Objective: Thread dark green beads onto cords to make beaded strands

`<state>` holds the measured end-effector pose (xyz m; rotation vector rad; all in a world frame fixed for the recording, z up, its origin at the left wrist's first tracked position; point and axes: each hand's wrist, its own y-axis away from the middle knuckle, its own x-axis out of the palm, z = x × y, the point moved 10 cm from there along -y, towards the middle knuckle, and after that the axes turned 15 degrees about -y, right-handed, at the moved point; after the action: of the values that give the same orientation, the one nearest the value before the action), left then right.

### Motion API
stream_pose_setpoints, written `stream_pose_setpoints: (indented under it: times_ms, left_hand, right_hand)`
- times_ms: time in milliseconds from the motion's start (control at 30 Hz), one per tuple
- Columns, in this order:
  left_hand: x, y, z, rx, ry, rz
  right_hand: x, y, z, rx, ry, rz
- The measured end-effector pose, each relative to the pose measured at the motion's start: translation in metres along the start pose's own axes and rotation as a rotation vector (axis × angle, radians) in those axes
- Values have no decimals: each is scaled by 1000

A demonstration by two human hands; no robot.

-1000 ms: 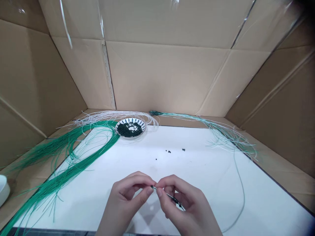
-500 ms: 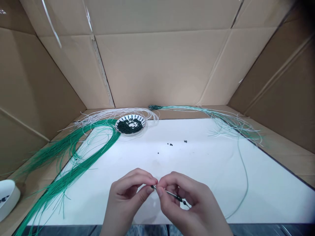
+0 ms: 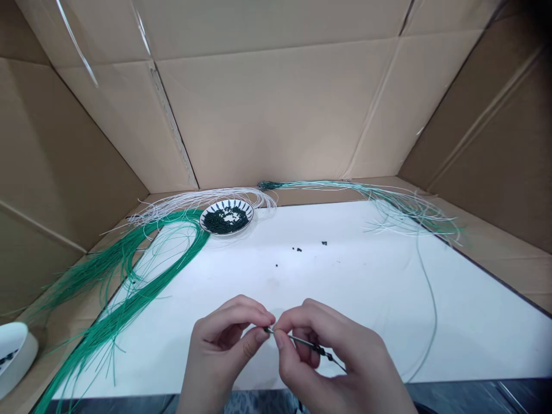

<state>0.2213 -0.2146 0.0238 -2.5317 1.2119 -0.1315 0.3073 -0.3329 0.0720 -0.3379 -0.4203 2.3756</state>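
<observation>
Over the front of the white board, my left hand (image 3: 233, 345) is closed in a pinch, thumb against index finger, on a small dark bead (image 3: 267, 330). Beside it, fingertips almost touching, my right hand (image 3: 328, 351) pinches a thin cord (image 3: 297, 340) that runs from the bead back under its fingers. Farther along, this cord carries dark bead-like lumps (image 3: 319, 349), and its tail passes beneath the right palm, where the rest is hidden. Ahead of both hands lie a few loose black beads (image 3: 299, 249). A striped-rim plate (image 3: 207, 208) of dark beads stands farther back.
Green cords (image 3: 164, 282) spread over the left side, with white cords (image 3: 181, 199) behind them. A bundle of pale green strands (image 3: 328, 184) lies along the back right. At far left is a white bowl (image 3: 30, 351). Cardboard walls (image 3: 276, 115) enclose the white board (image 3: 345, 287).
The view has tilted slightly. My right hand has shifted a little, and more of the cord's tail shows beneath it. Both pinches stay closed.
</observation>
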Motion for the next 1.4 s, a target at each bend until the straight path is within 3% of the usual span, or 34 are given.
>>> stream_pose_setpoints:
  times_ms: [633,800,1000,1133,1400]
  left_hand:
    - [3,4,-4,-20,45,19]
    - [5,4,-4,-38,15,39]
    - [3,4,-1,-96,45,-29]
    - [7,2,1,-80,55,46]
    - [6,2,2,-101,82,22]
  right_hand:
    - [-3,3,6,-10,22,-36]
    - [-2,1,1,58,-12,-27]
    - [2,-1,-16,268,-75,15]
    - [3,0,-17,275,-80,36]
    - [3,3,-16,224,-33,-11]
